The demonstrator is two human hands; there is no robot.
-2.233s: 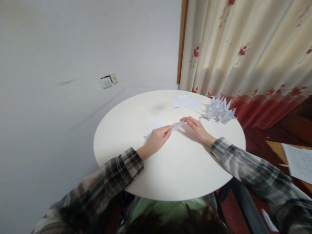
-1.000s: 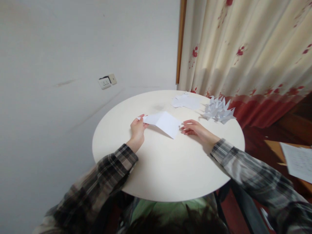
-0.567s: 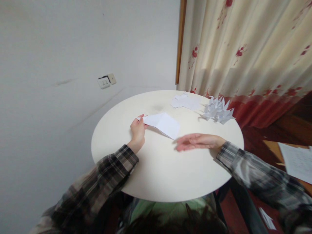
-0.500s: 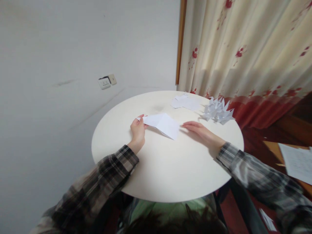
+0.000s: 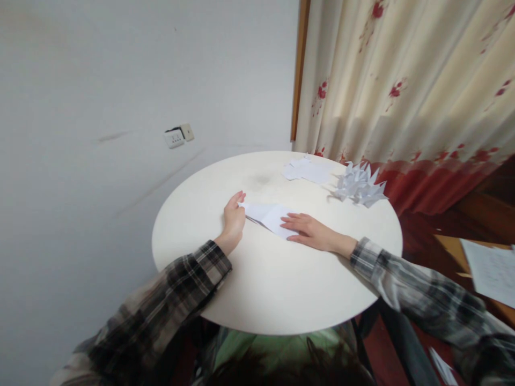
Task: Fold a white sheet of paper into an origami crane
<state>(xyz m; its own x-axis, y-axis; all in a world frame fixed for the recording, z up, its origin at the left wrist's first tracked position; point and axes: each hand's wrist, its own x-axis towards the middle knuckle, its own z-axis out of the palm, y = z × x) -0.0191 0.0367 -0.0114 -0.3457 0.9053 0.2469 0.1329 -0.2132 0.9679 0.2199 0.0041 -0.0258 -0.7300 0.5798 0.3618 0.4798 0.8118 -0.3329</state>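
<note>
A folded white paper (image 5: 266, 213) lies on the round white table (image 5: 281, 289), its left end narrow and its right end wider. My left hand (image 5: 234, 219) pinches the narrow left tip between thumb and fingers. Resting on the right end of the paper is my right hand (image 5: 309, 231), palm down with its fingers spread; it covers part of that end.
Flat white paper sheets (image 5: 308, 170) lie at the table's far side. A cluster of spiky folded paper (image 5: 359, 185) stands at the back right. Beyond are a wall and a curtain (image 5: 402, 80). Written sheets (image 5: 491, 271) lie on a wooden surface at the right.
The folded paper now lies flatter and slightly nearer to me. My right hand has moved left onto its right end, fingers spread. My left hand has shifted a little right, still on the tip.
</note>
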